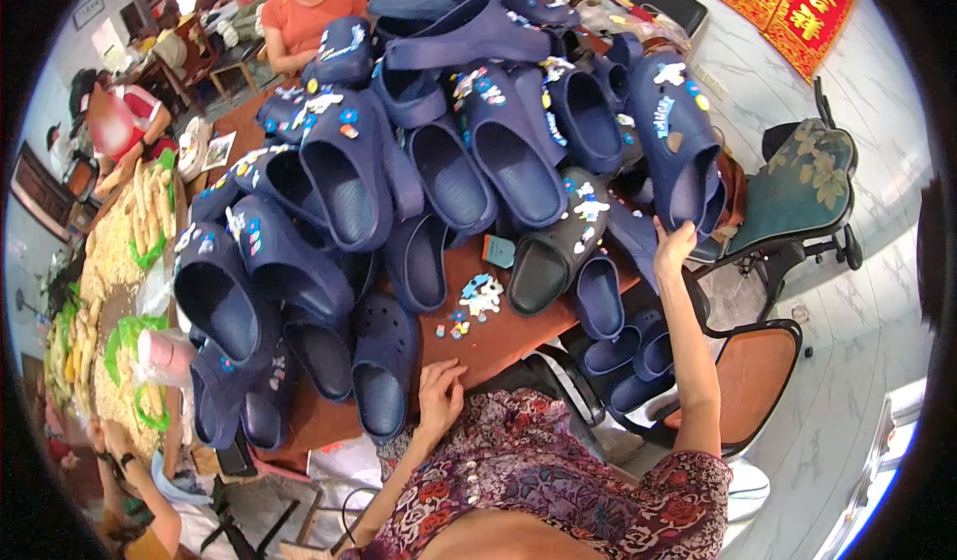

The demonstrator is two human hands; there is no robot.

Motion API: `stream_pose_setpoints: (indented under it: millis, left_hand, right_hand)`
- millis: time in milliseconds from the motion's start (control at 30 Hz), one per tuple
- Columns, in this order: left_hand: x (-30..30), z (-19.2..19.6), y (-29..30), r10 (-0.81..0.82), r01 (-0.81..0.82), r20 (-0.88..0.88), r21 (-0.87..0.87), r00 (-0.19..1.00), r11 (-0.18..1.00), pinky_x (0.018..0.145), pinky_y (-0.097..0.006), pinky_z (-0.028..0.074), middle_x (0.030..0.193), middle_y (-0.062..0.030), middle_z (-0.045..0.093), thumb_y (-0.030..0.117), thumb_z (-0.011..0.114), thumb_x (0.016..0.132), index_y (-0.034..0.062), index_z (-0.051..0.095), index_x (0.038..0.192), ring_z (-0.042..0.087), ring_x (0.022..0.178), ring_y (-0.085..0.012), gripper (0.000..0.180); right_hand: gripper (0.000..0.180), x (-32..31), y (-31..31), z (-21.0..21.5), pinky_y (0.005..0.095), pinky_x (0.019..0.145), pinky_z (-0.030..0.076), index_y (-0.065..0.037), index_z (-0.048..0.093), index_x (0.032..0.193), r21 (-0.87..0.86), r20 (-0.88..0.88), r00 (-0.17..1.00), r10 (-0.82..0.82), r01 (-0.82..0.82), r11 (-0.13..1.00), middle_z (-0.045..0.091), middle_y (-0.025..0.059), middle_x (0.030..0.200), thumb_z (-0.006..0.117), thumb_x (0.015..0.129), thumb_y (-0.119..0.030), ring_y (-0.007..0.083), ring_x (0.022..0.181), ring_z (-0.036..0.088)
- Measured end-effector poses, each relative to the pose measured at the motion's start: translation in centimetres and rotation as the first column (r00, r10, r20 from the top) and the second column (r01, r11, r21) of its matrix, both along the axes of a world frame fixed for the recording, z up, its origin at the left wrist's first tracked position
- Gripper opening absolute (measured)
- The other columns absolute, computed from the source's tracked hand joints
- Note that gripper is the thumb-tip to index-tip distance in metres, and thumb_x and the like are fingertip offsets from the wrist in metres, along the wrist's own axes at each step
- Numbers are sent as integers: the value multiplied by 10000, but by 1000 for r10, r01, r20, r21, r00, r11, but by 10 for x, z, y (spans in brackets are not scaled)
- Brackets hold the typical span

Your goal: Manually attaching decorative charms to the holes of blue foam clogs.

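Observation:
My right hand (676, 244) grips the heel end of a navy clog (681, 146), its toe pointing away and decorated with small white, blue and yellow charms. My left hand (440, 397) rests at the near table edge, fingers loosely bent and apart, holding nothing. Beside it lies a plain navy clog (382, 386) with holes and no charms. Loose shoe charms (480, 296), white, blue and flower-shaped, lie on the brown tabletop (508, 346). Just beyond them are a small teal box (498, 251) and a black clog (543, 271) with charms.
Navy clogs (439, 176) are heaped across the table. More clogs (628, 361) sit below its right edge. A green office chair (793, 186) and an orange-seated chair (748, 381) stand at right. A person in orange (314, 17) sits across; corn cobs (150, 211) lie at left.

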State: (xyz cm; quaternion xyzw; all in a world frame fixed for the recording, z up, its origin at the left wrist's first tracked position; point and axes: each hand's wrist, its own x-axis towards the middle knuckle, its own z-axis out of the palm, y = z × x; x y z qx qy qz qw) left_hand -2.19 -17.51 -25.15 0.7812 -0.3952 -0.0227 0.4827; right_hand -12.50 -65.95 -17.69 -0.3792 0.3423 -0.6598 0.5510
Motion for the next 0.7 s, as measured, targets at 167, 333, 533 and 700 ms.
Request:
stream_pose_setpoints:
  millis: [167, 333, 533, 700]
  left_hand:
    - [3, 10, -1, 66, -71, -121, -37, 990, 997, 895, -394, 462, 1099, -150, 641, -7, 578, 819, 48, 670, 1036, 580, 1027, -337, 242]
    - [1, 37, 3, 99, -121, -279, -62, 955, 991, 918, -374, 469, 1130, -144, 638, 18, 576, 851, 41, 637, 1115, 597, 1063, -305, 271]
    - [-13, 47, 18, -115, -217, -564, -487, 818, 846, 960, -365, 428, 1338, -155, 462, 148, 678, 839, 4, 232, 1453, 500, 1196, -246, 773]
    - [-11, 83, 20, -125, -242, -580, -513, 805, 824, 947, -372, 475, 1434, -167, 307, 197, 811, 748, 63, -113, 1482, 487, 1211, -269, 1188]
  right_hand:
    - [432, -13, 104, 19, 463, 842, 524, 31, 415, 1261, 143, -30, 946, 322, -315, 938, 475, 160, 1265, 412, 966, -284, 285, 1097, 528]
    - [407, -37, 209, -16, 437, 849, 491, -12, 449, 1256, 308, -66, 794, 605, -560, 769, 443, 127, 1308, 455, 973, -304, 247, 1148, 477]
    - [497, -40, 314, -55, 392, 1049, 354, -28, 380, 1386, 567, -134, 689, 713, -537, 625, 434, 131, 1377, 459, 976, -297, 240, 1238, 442]
    - [514, -31, 351, -70, 432, 1035, 392, -37, 292, 1428, 575, -102, 528, 843, -660, 483, 424, 156, 1373, 424, 991, -275, 287, 1247, 464]
